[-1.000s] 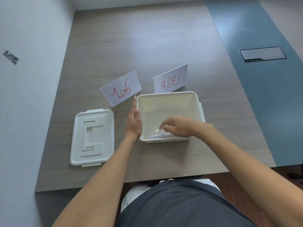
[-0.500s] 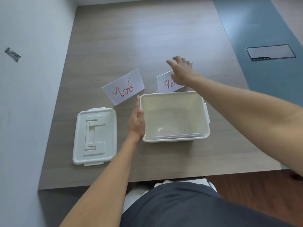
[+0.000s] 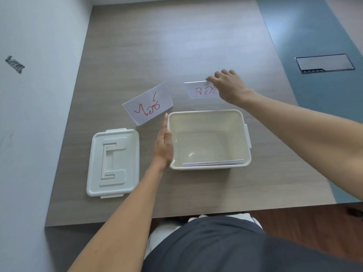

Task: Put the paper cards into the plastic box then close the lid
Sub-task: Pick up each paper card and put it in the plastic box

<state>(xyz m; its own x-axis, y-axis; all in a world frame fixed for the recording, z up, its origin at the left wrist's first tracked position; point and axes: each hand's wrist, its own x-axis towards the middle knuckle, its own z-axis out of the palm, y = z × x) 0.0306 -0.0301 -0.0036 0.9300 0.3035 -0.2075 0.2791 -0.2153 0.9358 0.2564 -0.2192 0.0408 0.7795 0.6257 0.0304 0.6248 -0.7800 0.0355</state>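
Observation:
An open white plastic box (image 3: pixel 245 138) stands on the wooden table, with a paper card (image 3: pixel 213 163) leaning inside its near wall. My left hand (image 3: pixel 164 143) lies flat against the box's left side, fingers straight. Behind the box, my right hand (image 3: pixel 228 86) pinches the top right corner of a folded white card with red writing (image 3: pixel 200 90). A second folded card with red writing (image 3: pixel 148 104) stands at the box's far left corner. The white lid (image 3: pixel 114 162) lies flat to the left of my left hand.
A pale wall (image 3: pixel 39 114) runs along the table's left edge. A blue-grey strip (image 3: pixel 306 36) with a metal cable hatch (image 3: pixel 325 63) borders the table on the right. The table's near edge (image 3: pixel 176 215) is just in front of my dark-clothed body.
My right hand left the box, where it had set a card down, reached over the far rim and took hold of the right-hand card, turning it. The left hand stayed put.

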